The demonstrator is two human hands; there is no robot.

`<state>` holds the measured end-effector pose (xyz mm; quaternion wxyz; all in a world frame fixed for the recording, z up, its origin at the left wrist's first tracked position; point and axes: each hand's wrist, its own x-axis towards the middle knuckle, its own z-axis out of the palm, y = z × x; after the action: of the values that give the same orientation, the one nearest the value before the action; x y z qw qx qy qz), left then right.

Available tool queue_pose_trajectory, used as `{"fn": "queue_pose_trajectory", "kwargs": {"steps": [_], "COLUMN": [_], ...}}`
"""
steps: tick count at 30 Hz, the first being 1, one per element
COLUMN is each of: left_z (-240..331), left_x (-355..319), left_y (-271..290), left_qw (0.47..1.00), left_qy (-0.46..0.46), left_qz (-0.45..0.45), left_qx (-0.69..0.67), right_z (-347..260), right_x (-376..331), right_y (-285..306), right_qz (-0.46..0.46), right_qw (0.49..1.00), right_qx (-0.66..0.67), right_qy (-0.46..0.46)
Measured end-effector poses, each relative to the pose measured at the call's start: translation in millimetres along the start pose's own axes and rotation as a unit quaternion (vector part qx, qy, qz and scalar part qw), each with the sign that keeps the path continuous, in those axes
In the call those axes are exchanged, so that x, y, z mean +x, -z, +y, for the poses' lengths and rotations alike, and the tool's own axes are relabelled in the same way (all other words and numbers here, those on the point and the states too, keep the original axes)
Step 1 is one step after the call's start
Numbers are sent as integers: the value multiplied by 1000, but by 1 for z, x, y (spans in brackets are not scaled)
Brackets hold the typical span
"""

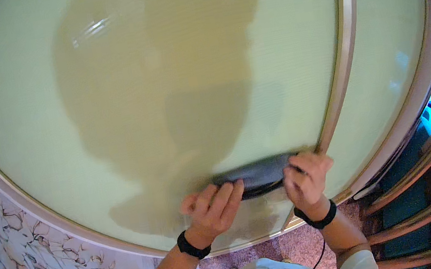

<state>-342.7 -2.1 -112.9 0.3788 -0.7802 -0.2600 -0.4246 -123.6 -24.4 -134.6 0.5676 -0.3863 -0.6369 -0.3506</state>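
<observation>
Both my hands are at a long dark grey thing [259, 173], which looks like a folded cloth or soft pouch with a black lower edge. My left hand [213, 208] is closed on its left end, fingers curled over the edge. At the other end, the curled fingers of my right hand [307, 179] grip its right side. The grey thing lies close against a wide pale green panel [295, 64]; I cannot tell whether it touches. Each wrist wears a black band. My fingers hide both ends of the grey thing.
A pale metal-coloured bar [347, 50] runs down the panel's right part, and a similar frame [53, 221] borders its lower left. A white surface with a brown floral pattern [36, 253] is at the left. Curved brown wooden edges [413, 224] stand at the right. Below lies pinkish carpet [220, 267].
</observation>
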Motion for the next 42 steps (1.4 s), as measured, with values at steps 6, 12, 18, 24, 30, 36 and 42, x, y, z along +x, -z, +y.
{"fn": "queue_pose_trajectory", "kwargs": {"steps": [6,12,18,24,30,36,42], "left_z": [-19,-7,3,-13,-9,0,-12], "left_x": [110,77,26,104,91,45,121], "left_y": [13,9,-1,11,13,5,13], "left_qw": [988,995,999,994,994,999,992], "left_qy": [67,61,-6,42,64,31,56], "left_qz": [135,84,17,97,84,28,112], "left_qx": [13,-5,-37,19,-7,-19,-19], "right_z": [12,11,8,13,9,9,19], "right_x": [113,66,4,91,76,33,111], "right_y": [16,12,14,12,6,9,15], "right_qz": [54,31,-14,41,51,7,62], "right_qw": [997,999,999,997,998,999,994], "right_qx": [-57,-37,-44,-57,-24,-47,-85], "right_qy": [9,-11,-2,-14,-12,21,5]}}
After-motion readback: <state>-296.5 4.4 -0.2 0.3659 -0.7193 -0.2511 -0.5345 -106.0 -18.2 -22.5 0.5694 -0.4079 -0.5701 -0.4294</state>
